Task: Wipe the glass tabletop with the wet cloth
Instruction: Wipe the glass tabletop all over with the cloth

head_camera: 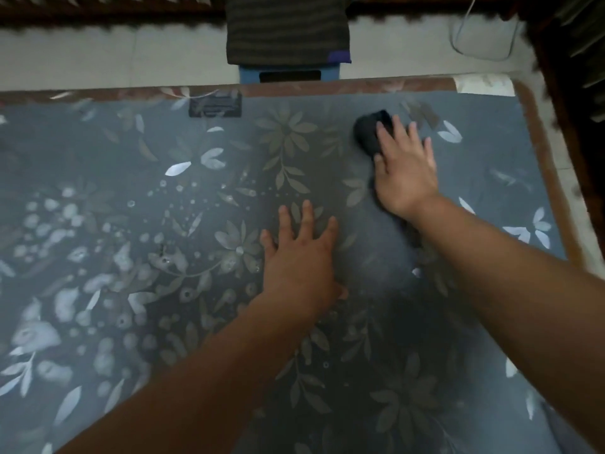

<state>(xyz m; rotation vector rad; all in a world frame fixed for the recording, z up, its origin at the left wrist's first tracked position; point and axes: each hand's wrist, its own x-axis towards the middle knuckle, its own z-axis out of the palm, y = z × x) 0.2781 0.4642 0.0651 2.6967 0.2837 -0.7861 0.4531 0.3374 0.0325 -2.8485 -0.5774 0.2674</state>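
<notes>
Floral glass tabletop (pixel 491 149), stool (pixel 249 73) beyond it, right hand (pixel 406 172) pressing dark cloth (pixel 367 132).

tabletop (pixel 327 126): blue-grey, pale floral leaf print, brown border | cloth (pixel 370 132): black | stool (pixel 248 73): blue

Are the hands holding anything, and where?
The right hand presses flat on the near side of the dark cloth, not gripping it. The left hand rests empty on the glass tabletop.

Outstretched left hand (pixel 301 257) and right hand (pixel 406 168) lie flat.
</notes>
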